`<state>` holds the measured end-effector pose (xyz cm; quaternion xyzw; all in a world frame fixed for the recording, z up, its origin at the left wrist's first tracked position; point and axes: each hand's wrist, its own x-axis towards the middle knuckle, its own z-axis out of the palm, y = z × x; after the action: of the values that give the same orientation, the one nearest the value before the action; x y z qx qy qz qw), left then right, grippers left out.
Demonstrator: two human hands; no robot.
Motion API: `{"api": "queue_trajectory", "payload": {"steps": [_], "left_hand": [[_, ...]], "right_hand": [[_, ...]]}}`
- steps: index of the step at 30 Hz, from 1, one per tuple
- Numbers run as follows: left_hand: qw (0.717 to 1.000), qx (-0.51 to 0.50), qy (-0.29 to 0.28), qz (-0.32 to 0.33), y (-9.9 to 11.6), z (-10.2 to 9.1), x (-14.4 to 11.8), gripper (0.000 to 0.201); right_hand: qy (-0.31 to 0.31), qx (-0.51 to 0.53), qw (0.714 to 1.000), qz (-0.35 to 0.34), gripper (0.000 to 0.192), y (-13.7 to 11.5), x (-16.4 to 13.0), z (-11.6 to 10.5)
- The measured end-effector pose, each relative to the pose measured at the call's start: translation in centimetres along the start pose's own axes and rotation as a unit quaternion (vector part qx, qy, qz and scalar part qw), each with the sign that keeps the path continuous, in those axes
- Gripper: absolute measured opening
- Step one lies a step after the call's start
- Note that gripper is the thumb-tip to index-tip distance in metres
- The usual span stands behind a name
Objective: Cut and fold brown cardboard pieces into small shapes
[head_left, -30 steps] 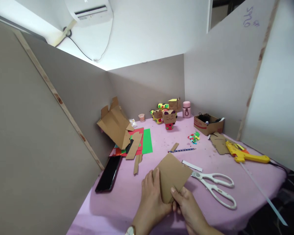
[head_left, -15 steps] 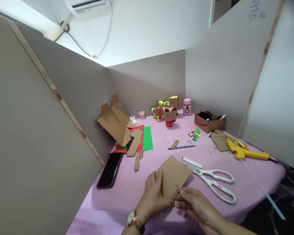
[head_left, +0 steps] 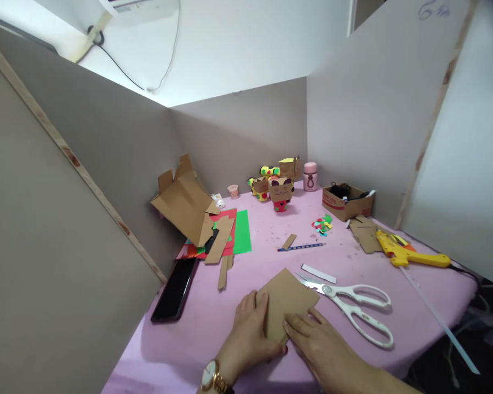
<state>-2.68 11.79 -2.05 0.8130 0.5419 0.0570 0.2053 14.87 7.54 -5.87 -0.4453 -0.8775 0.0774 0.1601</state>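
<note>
Cardboard piece (head_left: 286, 298) lies flat on the pink table (head_left: 414, 306), just left of white scissors (head_left: 349, 306). Left hand (head_left: 250, 331) presses its left edge, fingers together. Right hand (head_left: 312, 339) lays flat fingers on its lower right corner.

Brown cardboard piece (head_left: 287, 301) on pink desk (head_left: 394, 273), lower centre; white scissors (head_left: 353, 306) right of it; yellow glue gun (head_left: 402, 253) farther right; green paper (head_left: 242, 238) left of centre.
</note>
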Motion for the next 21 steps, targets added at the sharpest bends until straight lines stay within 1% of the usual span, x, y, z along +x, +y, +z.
{"api": "queue_trajectory", "payload": {"steps": [3,6,7,8,9,11,12,13,15,17,18,19,20,21], "left_hand": [[1.000,0.008,-0.019,-0.006,-0.1,-0.2,0.0,0.102],[0.999,0.017,-0.034,-0.001,-0.5,0.0,-0.1,0.108],[0.999,0.027,-0.027,0.006,-0.8,0.2,0.0,0.108],[0.999,0.042,-0.003,0.014,-1.1,0.5,0.0,0.102],[0.997,0.061,0.034,0.031,-1.3,0.9,0.0,0.088],[0.985,0.096,0.117,0.083,-1.9,1.7,0.2,0.051],[0.978,0.105,0.145,0.111,-2.1,2.1,0.2,0.040],[0.972,0.109,0.160,0.132,-2.2,2.4,0.3,0.035],[0.967,0.111,0.163,0.159,-2.4,2.8,0.3,0.033],[0.963,0.120,0.172,0.171,-2.5,2.9,0.2,0.033],[0.958,0.127,0.180,0.181,-2.5,2.8,0.2,0.032],[0.954,0.134,0.187,0.192,-2.6,2.8,0.2,0.032],[0.950,0.140,0.194,0.200,-2.6,2.7,0.2,0.031],[0.947,0.144,0.200,0.206,-2.6,2.7,0.2,0.031]], "right_hand": [[-0.001,-0.022,1.000,-0.019,0.045,0.2,-0.1,-0.1],[0.021,-0.034,0.999,-0.035,0.043,0.7,-0.3,0.1],[0.034,-0.037,0.998,-0.039,0.042,0.9,-0.3,0.2],[0.045,-0.040,0.997,-0.046,0.040,1.0,-0.3,0.4],[0.054,-0.044,0.996,-0.057,0.039,1.1,-0.2,0.7],[0.071,-0.048,0.993,-0.077,0.037,1.1,0.1,0.9],[0.074,-0.044,0.993,-0.085,0.037,1.1,0.2,0.9],[0.074,-0.033,0.993,-0.083,0.036,1.2,0.3,0.8],[0.078,-0.006,0.996,-0.043,0.034,1.6,0.0,0.0],[0.100,-0.001,0.994,0.032,0.037,2.8,-0.9,-1.0],[0.121,-0.028,0.991,0.055,0.039,3.7,-1.6,-1.5],[0.138,-0.057,0.984,0.100,0.045,4.8,-2.3,-1.9],[0.143,-0.087,0.976,0.135,0.048,5.9,-3.1,-2.2],[0.136,-0.108,0.973,0.155,0.047,6.9,-3.9,-2.3]]}}
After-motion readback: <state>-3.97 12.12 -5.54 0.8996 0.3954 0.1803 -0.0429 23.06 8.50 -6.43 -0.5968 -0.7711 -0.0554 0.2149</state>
